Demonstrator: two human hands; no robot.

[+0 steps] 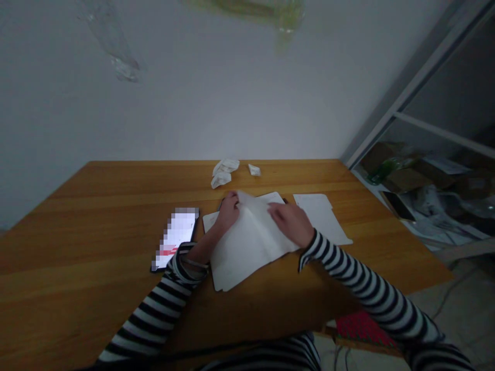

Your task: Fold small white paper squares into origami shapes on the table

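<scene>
A white sheet of paper [249, 242] lies on the wooden table [96, 226] in front of me, with its far part lifted or folded over. My left hand [227, 210] grips the paper's far left edge with fingers curled. My right hand [291, 222] rests on the sheet's right side, fingers pressed down on the fold. Both sleeves are black and white striped.
A phone [176, 238] with a lit screen lies left of the paper. Another white sheet [323, 217] lies to the right. Crumpled paper scraps [224, 171] and a smaller scrap [254, 169] sit near the wall. Cluttered shelving [421, 185] stands beyond the table's right edge.
</scene>
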